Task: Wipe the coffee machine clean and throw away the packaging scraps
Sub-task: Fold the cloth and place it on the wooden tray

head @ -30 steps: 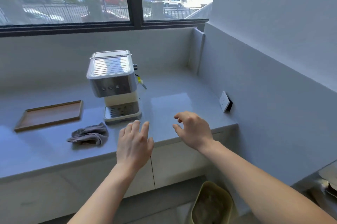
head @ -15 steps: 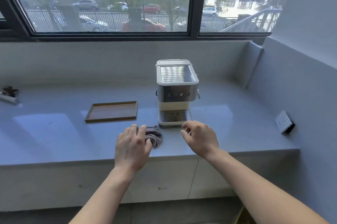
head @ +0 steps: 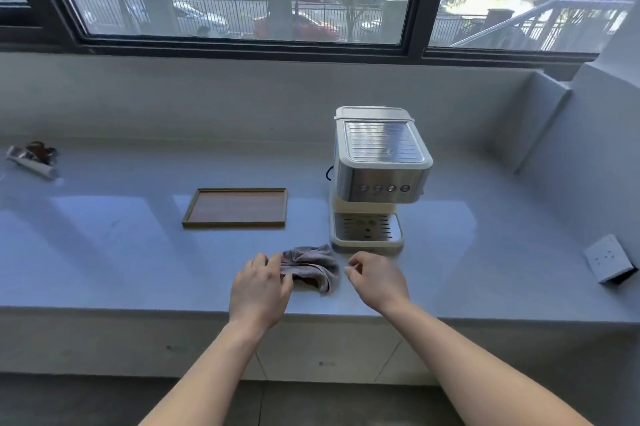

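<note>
A steel and cream coffee machine [head: 379, 176] stands on the pale counter, right of centre. A crumpled grey cloth [head: 310, 268] lies just in front of its drip tray, near the counter's front edge. My left hand [head: 259, 288] rests on the cloth's left end, fingers touching it but not closed around it. My right hand [head: 375, 278] hovers just right of the cloth with curled fingers, holding nothing. Packaging scraps [head: 33, 158], torn white and brown wrappers, lie at the far left of the counter.
A shallow wooden tray [head: 190, 217] lies left of the machine. A white wall socket [head: 609, 257] sits on the right wall. A large window runs behind the counter [head: 104, 252]. Cabinet fronts lie below the counter edge.
The view swung left, bringing the scraps into sight and losing the bin on the floor. Both hands moved to the cloth; the left hand now touches it.
</note>
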Demonstrator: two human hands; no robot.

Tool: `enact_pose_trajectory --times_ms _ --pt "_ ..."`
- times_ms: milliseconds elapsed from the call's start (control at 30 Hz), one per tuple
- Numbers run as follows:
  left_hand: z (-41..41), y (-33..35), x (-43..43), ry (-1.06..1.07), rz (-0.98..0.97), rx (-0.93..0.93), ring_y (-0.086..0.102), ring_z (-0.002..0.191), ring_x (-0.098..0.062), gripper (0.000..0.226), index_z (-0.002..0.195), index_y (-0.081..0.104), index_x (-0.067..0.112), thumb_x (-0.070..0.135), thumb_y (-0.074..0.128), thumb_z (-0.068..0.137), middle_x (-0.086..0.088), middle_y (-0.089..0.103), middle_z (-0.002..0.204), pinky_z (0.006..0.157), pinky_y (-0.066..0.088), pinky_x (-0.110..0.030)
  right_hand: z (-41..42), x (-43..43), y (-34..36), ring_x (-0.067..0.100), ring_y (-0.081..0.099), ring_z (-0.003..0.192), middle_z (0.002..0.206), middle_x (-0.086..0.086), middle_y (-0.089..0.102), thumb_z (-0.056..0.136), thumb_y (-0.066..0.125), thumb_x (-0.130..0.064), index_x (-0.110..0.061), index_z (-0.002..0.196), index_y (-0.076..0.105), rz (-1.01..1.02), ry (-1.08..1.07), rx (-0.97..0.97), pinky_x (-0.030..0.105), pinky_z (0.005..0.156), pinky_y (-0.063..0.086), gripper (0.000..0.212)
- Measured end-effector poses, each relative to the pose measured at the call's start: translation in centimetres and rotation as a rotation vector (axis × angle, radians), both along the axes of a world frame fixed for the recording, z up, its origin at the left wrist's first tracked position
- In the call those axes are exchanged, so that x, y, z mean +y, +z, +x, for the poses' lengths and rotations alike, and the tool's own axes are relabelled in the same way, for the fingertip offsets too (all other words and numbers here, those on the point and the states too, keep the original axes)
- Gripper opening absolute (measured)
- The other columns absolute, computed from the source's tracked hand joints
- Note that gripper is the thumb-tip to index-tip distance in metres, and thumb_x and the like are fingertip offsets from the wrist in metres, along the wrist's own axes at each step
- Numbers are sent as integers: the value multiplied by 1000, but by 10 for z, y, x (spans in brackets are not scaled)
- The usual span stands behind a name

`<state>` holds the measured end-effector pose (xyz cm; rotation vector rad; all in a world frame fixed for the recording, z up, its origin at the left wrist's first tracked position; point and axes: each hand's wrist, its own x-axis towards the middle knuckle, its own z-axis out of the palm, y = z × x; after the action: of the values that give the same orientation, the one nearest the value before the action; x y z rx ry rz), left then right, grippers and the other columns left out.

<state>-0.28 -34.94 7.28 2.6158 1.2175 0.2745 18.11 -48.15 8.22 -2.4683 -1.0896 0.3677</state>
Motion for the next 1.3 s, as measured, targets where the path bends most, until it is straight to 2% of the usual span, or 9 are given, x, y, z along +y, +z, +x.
enact_pose_trajectory --times_ms 133,267,467,633,800,967,1100,1200,1300 --pt "25 -21 23 76 -106 21 53 115 -28 46 137 50 20 44 45 99 -7 58 124 90 45 -40 20 29 -22 23 62 84 88 -2 69 89 49 -41 -21 92 65 -110 -8 91 35 71 52 26" --pt "47 -38 45 169 -280 59 50 122 -32 54 143 43 18 49 43 98 -10 55 135 95 43 -41 33 51 -47 23 49 72 68 -4 48 90 49 -48 -24 64 39 -189 3 197 30 51 28 37" --pt "70 -61 65 289 -503 28 59 111 -34 44 111 58 11 50 58 91 -13 64 119 90 49 -42 38 77 -74 30 64 101 109 7 70 91 51 -49 -17 105 66 -202 27 162 34 76 49 39" --pt "83 -67 74 356 -555 21 62 104 -35 46 102 60 8 48 68 81 -15 66 111 84 52 -41 35 91 -83 27 65 99 108 0 70 83 60 -49 -24 111 62 -177 -3 185 30 69 47 38" --pt "87 -73 84 351 -698 57 68 89 -34 26 73 62 13 35 61 61 -14 72 89 71 51 -33 36 94 -86 25 65 83 88 -3 70 75 54 -40 -29 77 55 -152 -91 283 28 52 35 11" --pt "85 -78 93 271 -678 -15 65 81 -31 20 67 54 15 33 61 65 -10 68 80 62 44 -33 37 102 -82 22 52 62 65 2 54 72 60 -32 -14 57 48 -87 -95 355 33 49 27 26" --pt "74 -63 103 279 -911 -311 59 61 -20 28 71 55 14 38 64 59 -2 59 64 60 50 -35 31 107 -71 16 45 62 64 2 49 77 64 -22 -15 67 52 92 -182 577 33 58 31 17" --pt "64 -54 120 271 -991 -380 51 53 -13 25 72 52 16 29 70 63 0 53 60 50 44 -26 24 121 -57 15 48 64 69 2 53 78 66 -17 -21 83 55 183 -248 652 32 61 37 13" --pt "52 -47 138 295 -984 -447 52 50 -4 21 71 53 16 20 73 72 5 55 60 44 40 -17 17 139 -41 14 62 71 84 5 64 87 65 -12 -44 121 55 260 -162 845 21 64 48 48"
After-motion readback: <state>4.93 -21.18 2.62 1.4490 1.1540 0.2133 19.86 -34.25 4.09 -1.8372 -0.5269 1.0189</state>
